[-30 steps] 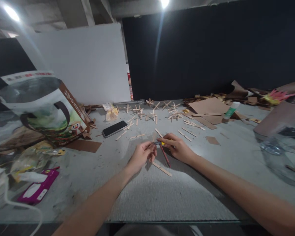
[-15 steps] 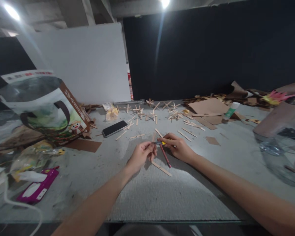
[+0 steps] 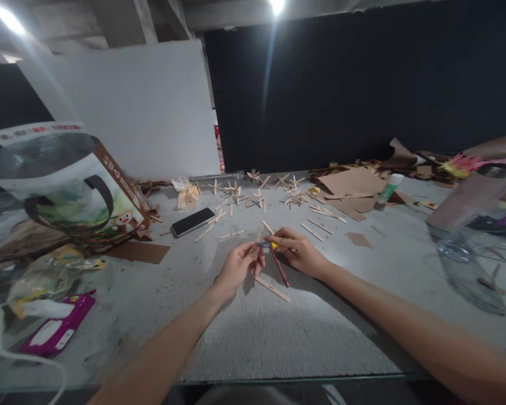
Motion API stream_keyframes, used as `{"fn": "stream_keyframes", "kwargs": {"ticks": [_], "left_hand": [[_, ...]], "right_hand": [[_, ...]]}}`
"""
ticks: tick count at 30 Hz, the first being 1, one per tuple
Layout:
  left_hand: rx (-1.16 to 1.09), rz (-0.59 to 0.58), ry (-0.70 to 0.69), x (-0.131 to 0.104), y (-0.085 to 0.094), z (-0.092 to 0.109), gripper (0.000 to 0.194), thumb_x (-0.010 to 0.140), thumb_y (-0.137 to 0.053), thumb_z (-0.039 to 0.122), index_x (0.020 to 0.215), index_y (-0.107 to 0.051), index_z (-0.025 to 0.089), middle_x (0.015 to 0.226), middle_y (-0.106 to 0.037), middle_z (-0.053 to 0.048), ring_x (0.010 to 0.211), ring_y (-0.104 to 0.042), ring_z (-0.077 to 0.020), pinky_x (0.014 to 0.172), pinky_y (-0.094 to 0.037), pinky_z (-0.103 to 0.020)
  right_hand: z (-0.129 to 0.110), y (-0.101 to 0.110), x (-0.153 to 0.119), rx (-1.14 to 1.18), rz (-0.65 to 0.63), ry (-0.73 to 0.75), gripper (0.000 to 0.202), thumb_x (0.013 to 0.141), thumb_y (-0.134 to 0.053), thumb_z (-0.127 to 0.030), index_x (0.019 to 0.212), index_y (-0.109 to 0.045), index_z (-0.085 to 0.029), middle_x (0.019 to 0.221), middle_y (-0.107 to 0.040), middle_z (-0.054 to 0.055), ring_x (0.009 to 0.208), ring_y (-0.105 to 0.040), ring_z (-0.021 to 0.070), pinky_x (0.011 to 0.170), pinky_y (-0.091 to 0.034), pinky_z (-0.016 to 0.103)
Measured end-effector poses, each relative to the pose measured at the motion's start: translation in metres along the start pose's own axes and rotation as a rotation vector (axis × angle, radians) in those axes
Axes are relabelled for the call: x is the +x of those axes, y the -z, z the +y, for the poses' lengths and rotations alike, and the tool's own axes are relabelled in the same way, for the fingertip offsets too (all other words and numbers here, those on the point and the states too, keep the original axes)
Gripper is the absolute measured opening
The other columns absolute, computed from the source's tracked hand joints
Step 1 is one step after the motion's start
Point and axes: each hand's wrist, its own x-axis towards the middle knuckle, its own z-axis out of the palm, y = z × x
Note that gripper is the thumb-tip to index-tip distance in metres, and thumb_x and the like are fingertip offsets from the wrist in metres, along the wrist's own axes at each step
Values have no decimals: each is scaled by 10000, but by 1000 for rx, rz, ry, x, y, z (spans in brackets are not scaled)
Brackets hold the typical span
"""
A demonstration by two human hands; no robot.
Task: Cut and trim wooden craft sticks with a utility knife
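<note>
My left hand is closed in a pinch on a wooden craft stick, whose upper end shows above the fingertips. The fingers of my right hand are closed on a small utility knife with a yellow body. Its grey blade end points left and meets the stick at my left fingertips; the exact contact is too small to make out. A dark red pencil lies between my hands, partly under the right one. Just in front of the left fingers rests another craft stick.
Crossed and loose craft sticks are scattered farther back. A phone lies left of them. Cardboard pieces and a glue stick are at right. A large printed bag and a purple packet stand left; a bottle is far right.
The whole scene has shifted slightly left as the camera turned. Both hands keep their hold on the craft stick and the utility knife, with hardly any visible movement between them.
</note>
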Motion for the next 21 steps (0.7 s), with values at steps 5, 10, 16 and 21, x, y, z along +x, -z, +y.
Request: {"fn": "stream_keyframes", "kwargs": {"ticks": [5,10,16,21], "left_hand": [[36,-1,2,0,0,0,516,814,-736,665,784,-615,164,660,-625,3,453,-478,-72,465,-330,-230],[60,3,-14,2,1,-2,524,824,-714,678,802,-610,166,673,-626,5,444,-475,-67,465,-329,-231],[53,30,-18,5,1,-4,501,818,-719,658,831,-600,171,683,-619,16,435,-469,-61,466,-330,-223],[40,31,-21,6,-1,-1,473,828,-717,626,855,-605,167,693,-625,14,436,-468,-60,458,-317,-221]], "right_hand": [[-1,0,0,-9,-5,0,502,986,-486,-73,1393,-677,-296,1046,-683,106,922,-668,209,791,-574,343],[-2,-2,1,-87,18,19,497,990,-501,-98,1418,-654,-298,1040,-672,109,928,-653,222,790,-570,357],[-8,-1,1,-296,57,15,569,968,-503,-78,1467,-601,-331,1059,-640,116,950,-590,262,801,-552,406],[-12,3,0,-410,86,47,671,936,-459,-1,1500,-564,-349,1098,-619,123,969,-555,277,819,-526,430]]}}
